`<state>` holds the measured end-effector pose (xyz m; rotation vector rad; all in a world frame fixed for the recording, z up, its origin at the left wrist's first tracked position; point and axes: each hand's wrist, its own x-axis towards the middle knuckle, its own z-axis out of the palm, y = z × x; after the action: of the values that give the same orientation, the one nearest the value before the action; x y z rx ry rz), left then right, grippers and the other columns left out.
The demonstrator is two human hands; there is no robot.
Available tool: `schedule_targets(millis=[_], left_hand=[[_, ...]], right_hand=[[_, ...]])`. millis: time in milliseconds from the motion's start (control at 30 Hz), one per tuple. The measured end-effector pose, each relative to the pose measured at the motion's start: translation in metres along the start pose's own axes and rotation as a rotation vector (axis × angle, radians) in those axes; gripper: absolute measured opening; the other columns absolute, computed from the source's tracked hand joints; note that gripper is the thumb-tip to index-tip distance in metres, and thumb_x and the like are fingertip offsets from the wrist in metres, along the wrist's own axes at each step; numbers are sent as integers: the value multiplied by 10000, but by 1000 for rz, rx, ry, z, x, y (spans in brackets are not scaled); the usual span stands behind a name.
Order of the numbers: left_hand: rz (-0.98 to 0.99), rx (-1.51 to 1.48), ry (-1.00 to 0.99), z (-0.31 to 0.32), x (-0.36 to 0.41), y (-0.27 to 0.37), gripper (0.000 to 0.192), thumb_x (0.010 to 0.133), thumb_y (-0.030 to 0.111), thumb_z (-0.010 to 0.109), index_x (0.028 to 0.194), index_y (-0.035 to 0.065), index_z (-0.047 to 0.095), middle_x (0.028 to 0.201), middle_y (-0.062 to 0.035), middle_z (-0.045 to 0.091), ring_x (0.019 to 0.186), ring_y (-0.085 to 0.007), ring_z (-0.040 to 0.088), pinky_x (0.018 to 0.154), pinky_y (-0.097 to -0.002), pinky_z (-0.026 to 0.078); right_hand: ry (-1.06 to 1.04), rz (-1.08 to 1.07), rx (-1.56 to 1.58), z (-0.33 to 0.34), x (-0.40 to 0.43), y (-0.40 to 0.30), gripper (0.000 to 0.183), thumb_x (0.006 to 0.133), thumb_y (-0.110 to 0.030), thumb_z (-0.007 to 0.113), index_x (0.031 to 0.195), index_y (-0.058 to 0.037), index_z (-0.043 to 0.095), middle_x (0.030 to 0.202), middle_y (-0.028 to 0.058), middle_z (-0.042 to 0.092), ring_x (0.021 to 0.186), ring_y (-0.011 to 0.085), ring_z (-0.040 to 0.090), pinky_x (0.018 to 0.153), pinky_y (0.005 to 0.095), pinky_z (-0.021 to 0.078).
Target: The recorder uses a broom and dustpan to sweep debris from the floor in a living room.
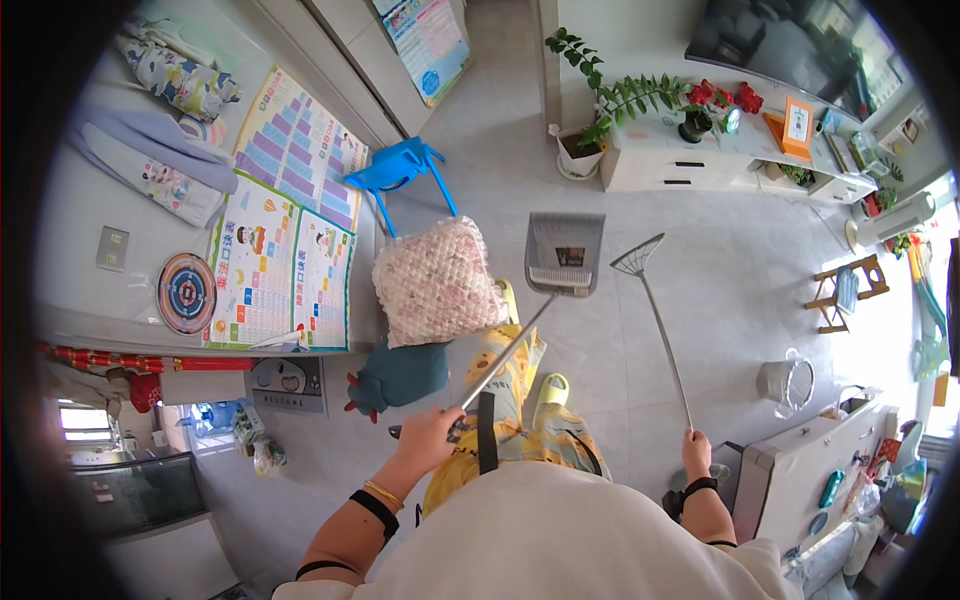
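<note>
My left hand (431, 442) grips the dark end of a long metal handle (502, 360). That handle runs down to a grey dustpan (541, 240), which rests on the floor tiles with its wide mouth away from me. A pale comb strip crosses the pan near the handle, and a small dark patch shows inside. In my right hand (697, 454) is the top of a thin metal pole (666, 337). Its fan-shaped, ribbed wire head (637, 255) is right of the dustpan, apart from it; whether it touches the floor is hard to tell.
Left of the dustpan sits a quilted floral cushion (439, 281) on a teal seat (405, 379), beside a blue child's chair (397, 165). A potted plant (579, 154) and TV cabinet (675, 172) stand ahead. To the right are a wooden chair (846, 289), a waste bin (784, 379) and a table (810, 457).
</note>
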<state>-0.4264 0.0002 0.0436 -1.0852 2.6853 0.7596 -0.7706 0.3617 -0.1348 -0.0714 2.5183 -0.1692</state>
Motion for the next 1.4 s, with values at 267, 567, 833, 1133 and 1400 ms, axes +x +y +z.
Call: schedule_targets(millis=[267,567,833,1133,1400], left_hand=[[-59,40,136,-29,35,5,133,737,66,584,851,134,575,682,-80,560,602,-295,570,522,-394,444],[-190,54,187,-50,50,-16,178,715,8,585,840,131,556,673,-74,555,613,-283,570,532,-372,432],[-271,64,111,-70,56,-65,174,724,10,576,864,110,551,747,-104,587,670,-308,578,585,-356,454],[-313,-20,46,-90,78,-137,180,723,30,596,873,121,555,769,-96,600,695,-322,587,593,-379,456],[-209,-49,62,-125,112,-178,198,718,-2,603,878,103,554,722,-119,581,673,-326,579,594,-363,450]], right_hand=[[-63,-72,-47,6,5,-21,435,876,-419,416,846,-26,601,849,206,619,857,398,567,734,457,444],[-129,-414,-263,20,20,-88,305,843,-343,448,832,-82,605,799,175,633,762,370,603,684,465,477],[-247,-660,-446,107,29,-290,253,872,-333,489,956,-125,606,879,79,665,844,266,640,668,387,509],[-327,-605,-531,128,34,-292,239,847,-222,464,953,-134,659,995,91,638,932,276,617,726,403,518],[-45,-119,-339,66,-137,-78,227,857,-302,492,802,-84,519,671,172,599,671,388,585,595,491,450]])
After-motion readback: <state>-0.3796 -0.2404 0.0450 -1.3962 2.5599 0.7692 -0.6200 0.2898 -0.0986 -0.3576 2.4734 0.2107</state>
